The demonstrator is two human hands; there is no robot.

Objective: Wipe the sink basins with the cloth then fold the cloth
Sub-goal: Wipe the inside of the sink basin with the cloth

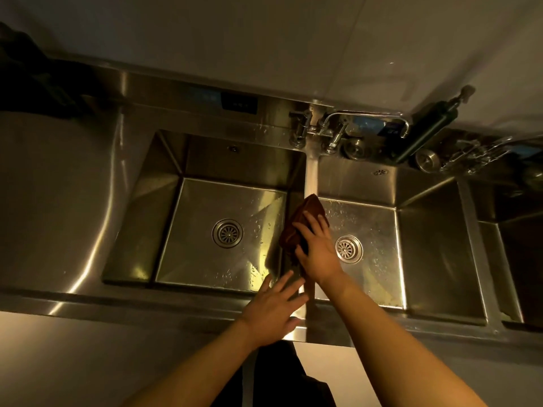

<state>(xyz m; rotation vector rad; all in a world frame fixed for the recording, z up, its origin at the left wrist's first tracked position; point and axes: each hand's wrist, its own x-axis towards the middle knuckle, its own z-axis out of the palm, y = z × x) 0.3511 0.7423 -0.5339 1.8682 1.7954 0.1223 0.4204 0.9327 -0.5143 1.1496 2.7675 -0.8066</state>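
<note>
The right hand (316, 245) presses flat, fingers spread, on the brown cloth (299, 227) draped over the basin divider (312, 174); the left hand (273, 306) rests open nearby. The cloth is probably soft and limp, best pinched at corners.

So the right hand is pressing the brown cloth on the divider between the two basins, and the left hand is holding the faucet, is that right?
Not quite. In the head view the left hand is nowhere near the faucet; it rests open on the sink's front rim, by the divider. The rest holds: the right hand presses the brown cloth on the divider between the two basins.
</note>
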